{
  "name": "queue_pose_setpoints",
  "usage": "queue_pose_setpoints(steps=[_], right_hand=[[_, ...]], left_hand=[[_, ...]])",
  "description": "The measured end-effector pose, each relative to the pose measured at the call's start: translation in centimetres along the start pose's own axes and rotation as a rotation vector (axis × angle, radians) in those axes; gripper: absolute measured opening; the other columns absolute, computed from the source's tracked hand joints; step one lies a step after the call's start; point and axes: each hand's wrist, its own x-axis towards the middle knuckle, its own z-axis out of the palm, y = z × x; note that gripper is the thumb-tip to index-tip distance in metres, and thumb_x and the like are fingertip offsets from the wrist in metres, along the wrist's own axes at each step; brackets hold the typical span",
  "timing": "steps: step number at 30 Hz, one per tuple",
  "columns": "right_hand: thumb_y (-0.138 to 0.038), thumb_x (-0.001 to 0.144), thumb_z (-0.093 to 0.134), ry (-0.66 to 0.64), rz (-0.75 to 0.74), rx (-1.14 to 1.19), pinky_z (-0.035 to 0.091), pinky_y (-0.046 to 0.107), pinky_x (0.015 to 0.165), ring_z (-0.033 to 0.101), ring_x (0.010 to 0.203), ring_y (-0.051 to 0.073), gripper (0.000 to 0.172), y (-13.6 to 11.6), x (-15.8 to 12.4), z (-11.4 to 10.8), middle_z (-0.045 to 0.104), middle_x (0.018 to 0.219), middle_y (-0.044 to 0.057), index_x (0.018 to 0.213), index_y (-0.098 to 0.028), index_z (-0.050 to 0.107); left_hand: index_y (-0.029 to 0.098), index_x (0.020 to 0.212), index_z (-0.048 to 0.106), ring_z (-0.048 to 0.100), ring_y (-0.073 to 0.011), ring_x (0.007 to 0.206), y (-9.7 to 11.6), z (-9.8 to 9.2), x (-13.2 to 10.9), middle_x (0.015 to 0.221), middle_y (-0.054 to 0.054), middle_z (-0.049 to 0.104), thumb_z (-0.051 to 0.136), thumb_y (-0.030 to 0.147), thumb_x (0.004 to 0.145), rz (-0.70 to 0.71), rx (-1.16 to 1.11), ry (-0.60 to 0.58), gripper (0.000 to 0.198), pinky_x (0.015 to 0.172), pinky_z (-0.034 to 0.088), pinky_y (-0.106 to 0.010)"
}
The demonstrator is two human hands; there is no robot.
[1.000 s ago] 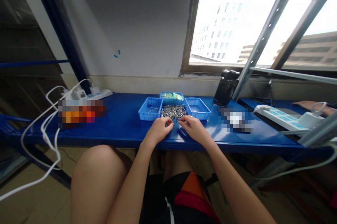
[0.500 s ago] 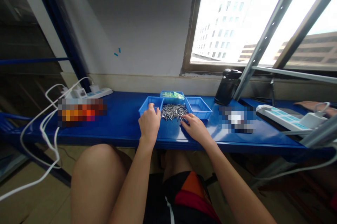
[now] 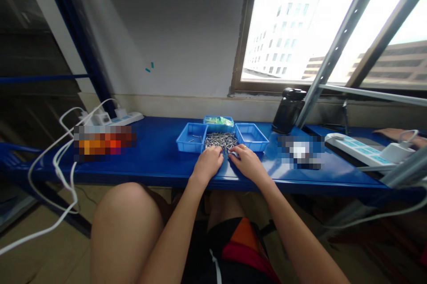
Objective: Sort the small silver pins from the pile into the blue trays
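Note:
A pile of thin silvery metal pieces (image 3: 221, 140), screws or nails by their look, lies on the blue table between two blue bins. My left hand (image 3: 209, 162) is at the pile's front left edge with its fingers curled; what they pinch, if anything, is hidden. At the front right edge, my right hand (image 3: 246, 158) has its fingertips bent together by the pieces, too small to tell what is between them. The left blue bin (image 3: 191, 145) has a few of the same pieces on its floor. To the pile's right stands the right blue bin (image 3: 253, 145).
Behind the pile, another blue bin (image 3: 206, 119) contains green plastic packets (image 3: 218, 121). A black flask (image 3: 287, 110) stands back right. Power strips (image 3: 358, 150) with white cables lie at both sides. Another person's hand (image 3: 388, 133) rests at the far right.
My left hand has moved from over the left bin rightward and down to the pile's front edge, uncovering pieces in that bin. My right hand has stayed almost in place.

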Motion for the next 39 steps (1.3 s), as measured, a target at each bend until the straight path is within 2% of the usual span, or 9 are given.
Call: queue_pose_setpoints(steps=[5,10,16,19,24,31,36,39], right_hand=[[-0.023,0.084,0.049,0.008,0.007,0.007,0.041,0.026,0.076,0.058,0.086,0.018,0.019,0.5,0.1,0.2,0.06,0.098,0.006,0.097,-0.021,0.063],[-0.017,0.084,0.048,0.003,0.091,-0.022,0.041,0.026,0.073,0.059,0.08,0.018,0.02,1.1,0.5,0.5,0.061,0.095,0.007,0.096,-0.02,0.063],[-0.015,0.085,0.044,0.026,0.103,-0.03,0.04,0.025,0.072,0.06,0.081,0.018,0.022,1.3,0.6,0.7,0.063,0.089,0.007,0.092,-0.019,0.064],[-0.015,0.084,0.043,0.07,0.096,-0.001,0.041,0.026,0.074,0.059,0.081,0.018,0.021,1.2,0.5,0.6,0.063,0.087,0.007,0.087,-0.018,0.064],[-0.015,0.083,0.044,0.195,0.108,0.122,0.042,0.028,0.075,0.058,0.075,0.017,0.018,1.1,0.4,0.0,0.063,0.086,0.007,0.083,-0.017,0.062],[-0.021,0.079,0.049,0.294,0.104,0.287,0.043,0.026,0.068,0.056,0.064,0.014,0.015,0.7,0.1,-0.9,0.064,0.079,0.003,0.08,-0.018,0.063],[-0.027,0.079,0.051,0.182,0.05,0.432,0.043,0.025,0.063,0.055,0.062,0.013,0.017,0.6,-0.3,-1.2,0.064,0.074,0.002,0.081,-0.018,0.065],[-0.026,0.078,0.052,0.097,0.022,0.499,0.043,0.024,0.061,0.055,0.062,0.013,0.017,0.6,-0.4,-1.3,0.064,0.072,0.002,0.082,-0.017,0.066]], left_hand=[[0.015,0.093,0.062,0.055,-0.0216,0.092,-0.3,0.0,0.1,0.091,-0.009,0.061,0.045,0.019,0.082,0.013,-0.086,0.006,0.02,0.087,0.042,-0.033],[0.015,0.092,0.064,0.057,-0.0201,0.086,-0.5,-0.2,0.1,0.086,-0.008,0.062,0.047,0.019,0.081,0.004,-0.182,-0.004,0.02,0.085,0.044,-0.032],[0.015,0.091,0.065,0.059,-0.0181,0.08,-1.1,-0.6,0.3,0.088,-0.008,0.063,0.05,0.021,0.078,-0.044,-0.302,-0.082,0.021,0.078,0.047,-0.029],[0.015,0.092,0.065,0.06,-0.0177,0.079,-1.2,-0.8,0.3,0.089,-0.007,0.064,0.052,0.022,0.076,-0.053,-0.355,-0.107,0.022,0.075,0.047,-0.028],[0.016,0.093,0.065,0.06,-0.018,0.077,-1.0,-1.2,0.1,0.083,-0.006,0.066,0.051,0.025,0.077,-0.082,-0.418,-0.078,0.023,0.074,0.046,-0.028],[0.016,0.093,0.065,0.059,-0.0172,0.075,-1.2,-0.9,0.0,0.08,-0.004,0.065,0.055,0.029,0.075,-0.075,-0.467,-0.09,0.025,0.071,0.045,-0.027],[0.017,0.103,0.062,0.058,-0.0161,0.074,-1.6,-0.5,0.1,0.081,-0.003,0.064,0.058,0.029,0.072,-0.061,-0.508,-0.098,0.033,0.07,0.044,-0.026],[0.017,0.095,0.066,0.057,-0.0167,0.074,-1.4,-0.7,0.1,0.08,-0.003,0.064,0.055,0.029,0.074,-0.042,-0.464,-0.113,0.026,0.069,0.044,-0.026]])
